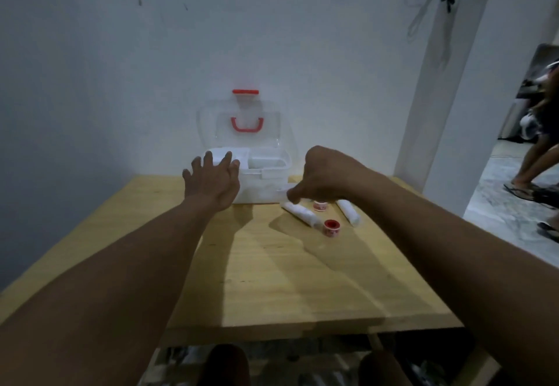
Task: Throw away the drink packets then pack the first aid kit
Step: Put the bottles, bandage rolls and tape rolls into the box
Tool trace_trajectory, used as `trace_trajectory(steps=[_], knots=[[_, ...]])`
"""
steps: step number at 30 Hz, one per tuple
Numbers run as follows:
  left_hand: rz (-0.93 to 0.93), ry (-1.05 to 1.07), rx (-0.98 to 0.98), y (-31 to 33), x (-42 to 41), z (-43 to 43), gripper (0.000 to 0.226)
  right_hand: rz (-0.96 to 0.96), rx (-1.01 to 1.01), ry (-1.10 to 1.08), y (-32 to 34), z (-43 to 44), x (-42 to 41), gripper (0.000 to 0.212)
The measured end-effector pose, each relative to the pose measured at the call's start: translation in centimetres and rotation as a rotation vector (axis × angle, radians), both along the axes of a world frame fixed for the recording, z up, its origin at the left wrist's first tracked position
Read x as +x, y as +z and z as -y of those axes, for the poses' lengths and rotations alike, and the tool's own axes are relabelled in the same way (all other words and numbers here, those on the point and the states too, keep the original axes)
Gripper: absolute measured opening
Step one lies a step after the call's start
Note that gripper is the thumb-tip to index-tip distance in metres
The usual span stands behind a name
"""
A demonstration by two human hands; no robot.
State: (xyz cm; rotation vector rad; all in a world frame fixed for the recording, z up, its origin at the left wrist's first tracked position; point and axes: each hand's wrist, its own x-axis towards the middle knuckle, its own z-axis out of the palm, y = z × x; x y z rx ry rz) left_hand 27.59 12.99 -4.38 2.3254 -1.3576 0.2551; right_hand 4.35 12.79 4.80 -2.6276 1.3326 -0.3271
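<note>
The white first aid kit [266,187] stands at the table's far edge against the wall. Its clear lid [242,125], with a red handle and latch, is up. My left hand [211,179] rests with spread fingers on the kit's front left corner. My right hand [326,176] hovers just right of the kit, fingers curled down over the upper end of a white bandage roll [302,213]; a small white piece shows at its fingertips. A second bandage roll [350,213] and two red tape rolls [319,205] [329,227] lie beside it. No drink packets are visible.
The wooden table [272,279] reaches from the wall to my knees. A white pillar stands at the right. Beyond it, a person's legs [535,158] and sandals are on the tiled floor.
</note>
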Motion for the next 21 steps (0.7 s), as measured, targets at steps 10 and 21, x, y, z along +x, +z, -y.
trace_trajectory(steps=[10,21], knots=[[-0.011,-0.001,-0.085,0.2,1.1,2.0,0.058,0.046,-0.127,-0.012,4.2,8.5,3.8,0.055],[0.048,-0.056,-0.160,-1.6,1.9,2.9,0.055,-0.217,-0.080,0.056,1.3,13.2,10.5,0.042]])
